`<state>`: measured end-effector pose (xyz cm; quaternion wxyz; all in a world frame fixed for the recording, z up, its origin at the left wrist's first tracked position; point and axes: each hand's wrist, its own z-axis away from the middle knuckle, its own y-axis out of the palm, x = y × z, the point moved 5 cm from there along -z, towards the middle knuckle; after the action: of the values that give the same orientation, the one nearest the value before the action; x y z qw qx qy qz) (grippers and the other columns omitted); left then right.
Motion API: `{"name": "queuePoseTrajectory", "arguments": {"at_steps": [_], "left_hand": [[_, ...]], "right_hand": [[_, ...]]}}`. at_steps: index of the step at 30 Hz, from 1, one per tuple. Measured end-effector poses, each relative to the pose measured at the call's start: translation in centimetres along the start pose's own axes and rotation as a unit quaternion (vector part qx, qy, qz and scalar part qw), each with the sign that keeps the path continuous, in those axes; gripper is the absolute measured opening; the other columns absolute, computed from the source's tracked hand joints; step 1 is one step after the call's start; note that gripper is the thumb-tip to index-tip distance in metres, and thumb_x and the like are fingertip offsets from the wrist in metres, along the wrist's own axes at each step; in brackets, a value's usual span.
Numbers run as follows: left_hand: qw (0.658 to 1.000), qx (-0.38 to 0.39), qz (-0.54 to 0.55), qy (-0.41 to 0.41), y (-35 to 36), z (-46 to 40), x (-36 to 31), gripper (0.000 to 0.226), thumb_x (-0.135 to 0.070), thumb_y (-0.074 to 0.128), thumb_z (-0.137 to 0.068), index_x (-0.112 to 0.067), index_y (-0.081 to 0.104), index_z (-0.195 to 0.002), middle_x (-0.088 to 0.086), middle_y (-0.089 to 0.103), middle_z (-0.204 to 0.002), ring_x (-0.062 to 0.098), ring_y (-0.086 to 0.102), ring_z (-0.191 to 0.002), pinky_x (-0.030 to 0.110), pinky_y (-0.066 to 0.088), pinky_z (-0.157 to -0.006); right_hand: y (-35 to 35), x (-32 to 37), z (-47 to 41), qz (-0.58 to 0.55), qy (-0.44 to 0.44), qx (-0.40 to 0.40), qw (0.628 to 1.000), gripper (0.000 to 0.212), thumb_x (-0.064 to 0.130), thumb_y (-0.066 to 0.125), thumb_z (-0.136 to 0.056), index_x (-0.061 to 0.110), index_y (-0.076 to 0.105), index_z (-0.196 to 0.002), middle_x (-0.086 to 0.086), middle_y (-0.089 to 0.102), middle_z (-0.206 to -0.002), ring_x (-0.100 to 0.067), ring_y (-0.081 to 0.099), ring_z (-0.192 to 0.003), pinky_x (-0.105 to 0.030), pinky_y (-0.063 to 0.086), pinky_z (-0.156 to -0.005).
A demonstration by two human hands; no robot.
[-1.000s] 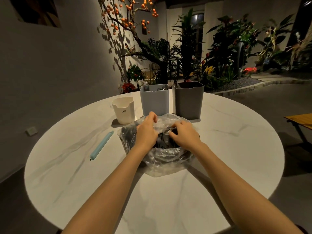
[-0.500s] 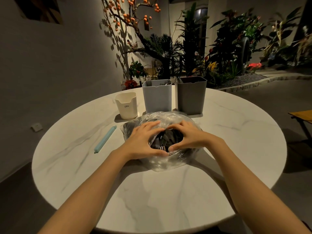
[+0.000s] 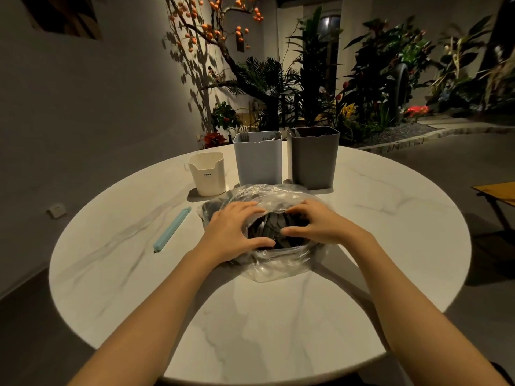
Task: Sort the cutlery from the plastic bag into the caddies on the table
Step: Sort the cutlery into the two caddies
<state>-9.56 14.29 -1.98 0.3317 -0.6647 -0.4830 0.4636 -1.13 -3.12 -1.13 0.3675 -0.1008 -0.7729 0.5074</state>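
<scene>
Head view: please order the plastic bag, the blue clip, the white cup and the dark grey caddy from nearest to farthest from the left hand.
From the left hand:
1. Plastic bag, under the hand.
2. Blue clip, to its left.
3. White cup, behind, left.
4. Dark grey caddy, behind, right.

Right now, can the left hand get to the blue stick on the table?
Probably yes. The left hand rests on the bag, and only bare table lies between it and the blue stick.
</scene>
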Motion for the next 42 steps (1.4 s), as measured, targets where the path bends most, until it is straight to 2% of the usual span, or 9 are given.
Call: {"name": "queuePoseTrajectory", "arguments": {"at_steps": [5, 8, 14, 21, 26, 29, 34, 37, 42], "left_hand": [[0.997, 0.047, -0.061, 0.008, 0.8, 0.2, -1.1, 0.096, -0.073, 0.064, -0.069, -0.036, 0.026, -0.148, -0.012, 0.023, -0.155, 0.011, 0.016, -0.143, 0.047, 0.015, -0.117], [0.998, 0.054, -0.024, -0.013, 0.7, -0.1, -1.1, 0.087, -0.078, 0.045, -0.073, -0.035, 0.03, -0.147, -0.011, 0.021, -0.157, 0.011, 0.013, -0.144, 0.047, 0.011, -0.117], [0.998, -0.009, 0.036, -0.047, -0.3, -1.0, 0.0, 0.046, -0.047, 0.028, -0.081, -0.046, 0.063, -0.11, -0.013, 0.032, -0.151, 0.01, 0.017, -0.14, 0.052, 0.011, -0.115], [0.995, 0.003, 0.027, -0.097, -0.1, -1.5, -0.1, 0.054, -0.038, 0.018, -0.093, -0.035, 0.049, -0.137, -0.011, 0.025, -0.156, 0.013, 0.015, -0.142, 0.049, 0.012, -0.114], [0.994, -0.002, 0.02, -0.108, -0.2, -1.5, 0.5, 0.042, -0.026, 0.028, -0.104, -0.033, 0.043, -0.142, -0.01, 0.02, -0.158, 0.014, 0.012, -0.144, 0.048, 0.009, -0.115], [0.994, -0.005, 0.019, -0.106, -0.1, -1.5, 0.5, 0.043, -0.025, 0.029, -0.103, -0.033, 0.043, -0.142, -0.009, 0.022, -0.157, 0.015, 0.014, -0.144, 0.047, 0.009, -0.115], [0.996, -0.017, 0.007, -0.092, 0.1, -1.5, 0.3, 0.041, -0.025, 0.031, -0.101, -0.033, 0.047, -0.139, -0.009, 0.026, -0.156, 0.014, 0.018, -0.142, 0.049, 0.012, -0.114], [0.996, -0.03, 0.025, -0.078, -0.2, -1.4, -0.1, 0.05, -0.035, 0.026, -0.092, -0.033, 0.052, -0.135, -0.01, 0.032, -0.153, 0.013, 0.022, -0.14, 0.048, 0.015, -0.113], [0.995, -0.049, 0.056, -0.069, -0.2, -1.5, -0.2, 0.048, -0.032, 0.028, -0.092, -0.031, 0.052, -0.134, -0.013, 0.038, -0.15, 0.01, 0.025, -0.139, 0.045, 0.014, -0.112]], "right_hand": [[1.2, 1.9, -1.1, 0.127, 0.063, -0.063, 0.988, 0.054, 0.061, 0.048, -0.089, 0.011, 0.067, -0.095, -0.006, 0.067, -0.101, -0.022, 0.059, -0.095, -0.034, 0.048, -0.08], [1.7, 2.8, -2.3, 0.195, 0.103, -0.023, 0.975, 0.052, 0.059, 0.045, -0.092, 0.011, 0.065, -0.088, -0.01, 0.069, -0.099, -0.024, 0.06, -0.093, -0.034, 0.045, -0.076], [1.7, 2.5, -3.7, 0.134, 0.111, -0.021, 0.985, 0.064, 0.062, 0.056, -0.085, 0.012, 0.054, -0.127, -0.011, 0.06, -0.127, -0.027, 0.054, -0.116, -0.038, 0.047, -0.092], [2.1, 2.0, -3.7, 0.112, 0.11, 0.086, 0.984, 0.053, 0.049, 0.038, -0.099, 0.024, 0.039, -0.146, -0.009, 0.041, -0.149, -0.031, 0.028, -0.14, -0.042, 0.022, -0.113], [1.3, 3.0, -3.0, 0.087, 0.099, 0.047, 0.99, 0.041, 0.048, 0.043, -0.098, 0.011, 0.06, -0.102, -0.012, 0.063, -0.109, -0.026, 0.054, -0.109, -0.035, 0.043, -0.086], [1.0, 3.4, -2.8, 0.115, 0.101, -0.001, 0.988, 0.043, 0.05, 0.055, -0.092, 0.015, 0.05, -0.067, -0.001, 0.054, -0.071, -0.019, 0.054, -0.075, -0.029, 0.039, -0.066], [1.2, 3.5, -3.3, 0.156, 0.141, 0.071, 0.975, 0.048, 0.06, 0.055, -0.087, 0.013, 0.064, -0.098, -0.002, 0.063, -0.095, -0.02, 0.058, -0.09, -0.031, 0.049, -0.08], [0.5, 4.1, -3.3, 0.145, 0.164, 0.142, 0.965, 0.053, 0.052, 0.058, -0.089, 0.014, 0.056, -0.126, -0.006, 0.058, -0.121, -0.024, 0.055, -0.11, -0.035, 0.049, -0.095], [0.2, 3.8, -3.7, 0.098, 0.199, 0.163, 0.961, 0.044, 0.039, 0.057, -0.093, 0.01, 0.055, -0.125, -0.007, 0.057, -0.115, -0.025, 0.06, -0.105, -0.036, 0.055, -0.09]]}}
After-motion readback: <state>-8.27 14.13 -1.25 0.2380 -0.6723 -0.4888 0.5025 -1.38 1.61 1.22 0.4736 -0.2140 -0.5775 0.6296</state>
